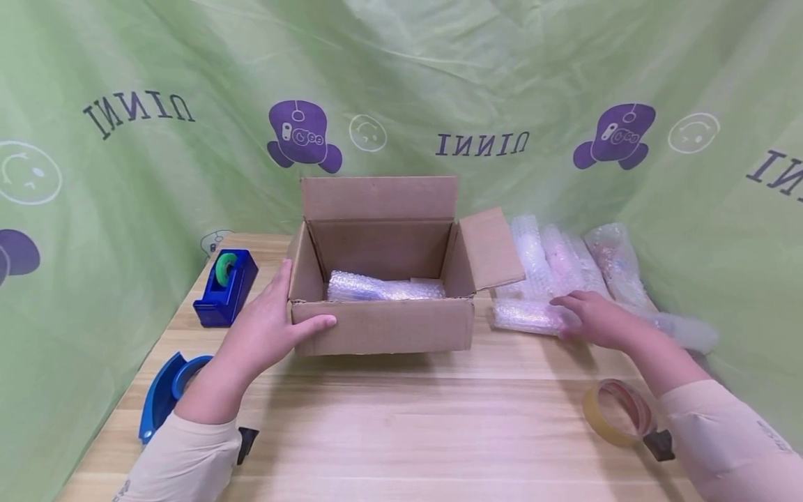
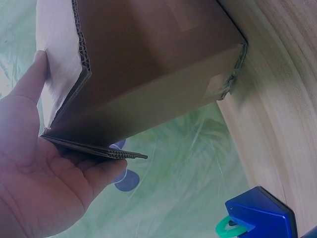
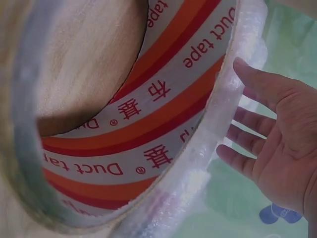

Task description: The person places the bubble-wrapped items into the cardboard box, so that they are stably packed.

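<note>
My left hand [image 1: 266,321] grips the left front corner of an open cardboard box [image 1: 383,328], its thumb over the front and its fingers along the left side. Inside the box lies a bubble-wrapped package [image 1: 357,286]. To the right of the box, my right hand [image 1: 596,319] reaches over the right end of another bubble-wrapped package [image 1: 523,316]. In the right wrist view its fingers [image 3: 247,136] are spread and fairly straight beside the bubble wrap; the tape roll [image 3: 183,89] partly blocks that view, so their contact is unclear.
Several more bubble-wrapped packages [image 1: 561,261] lie at the right rear. A blue tape dispenser [image 1: 228,296] stands left of the box, with a blue hand-held tape cutter [image 1: 159,397] nearer. A yellowish roll of tape [image 1: 602,422] is by the right forearm. Green printed cloth [image 1: 389,70] hangs behind the table.
</note>
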Demonstrator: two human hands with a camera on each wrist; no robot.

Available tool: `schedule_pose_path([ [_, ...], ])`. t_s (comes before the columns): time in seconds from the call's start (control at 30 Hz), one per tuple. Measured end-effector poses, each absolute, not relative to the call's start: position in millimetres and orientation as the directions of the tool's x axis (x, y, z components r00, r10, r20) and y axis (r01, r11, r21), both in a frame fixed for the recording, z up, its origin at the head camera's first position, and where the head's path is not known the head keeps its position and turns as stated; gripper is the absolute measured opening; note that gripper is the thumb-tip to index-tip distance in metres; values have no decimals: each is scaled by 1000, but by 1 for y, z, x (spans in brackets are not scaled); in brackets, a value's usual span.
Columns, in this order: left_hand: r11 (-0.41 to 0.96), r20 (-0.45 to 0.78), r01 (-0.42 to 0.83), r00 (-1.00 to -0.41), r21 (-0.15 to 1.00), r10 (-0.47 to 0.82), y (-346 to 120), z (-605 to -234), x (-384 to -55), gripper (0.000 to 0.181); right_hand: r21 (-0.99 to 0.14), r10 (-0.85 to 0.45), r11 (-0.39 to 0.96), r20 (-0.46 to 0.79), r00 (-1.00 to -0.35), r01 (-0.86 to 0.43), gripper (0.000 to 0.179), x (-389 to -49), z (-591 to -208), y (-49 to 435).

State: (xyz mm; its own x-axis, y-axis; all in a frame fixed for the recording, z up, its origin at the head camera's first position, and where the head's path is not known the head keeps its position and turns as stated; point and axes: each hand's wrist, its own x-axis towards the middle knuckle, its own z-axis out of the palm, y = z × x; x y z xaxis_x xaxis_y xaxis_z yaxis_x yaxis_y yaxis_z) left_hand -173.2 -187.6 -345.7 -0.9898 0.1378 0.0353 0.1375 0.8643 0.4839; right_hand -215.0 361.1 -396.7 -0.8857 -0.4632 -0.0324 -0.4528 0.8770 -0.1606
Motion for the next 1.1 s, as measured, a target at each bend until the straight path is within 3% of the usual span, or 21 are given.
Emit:
schedule_pose_path([
  [0.57,868,33,137,-990,478,138,-187,-346,-173,131,-150,-503,856,-16,-864,-495,47,-217,-399,359],
  [0.8,870,30,134,-990,475,136,-187,-346,-173,131,-211,-480,864,-75,-874,-457,50,-217,-397,358],
  [1.1,869,38,140,-990,474,138,-187,-346,-174,131,-301,-432,866,-51,-900,-399,56,-215,-379,362],
])
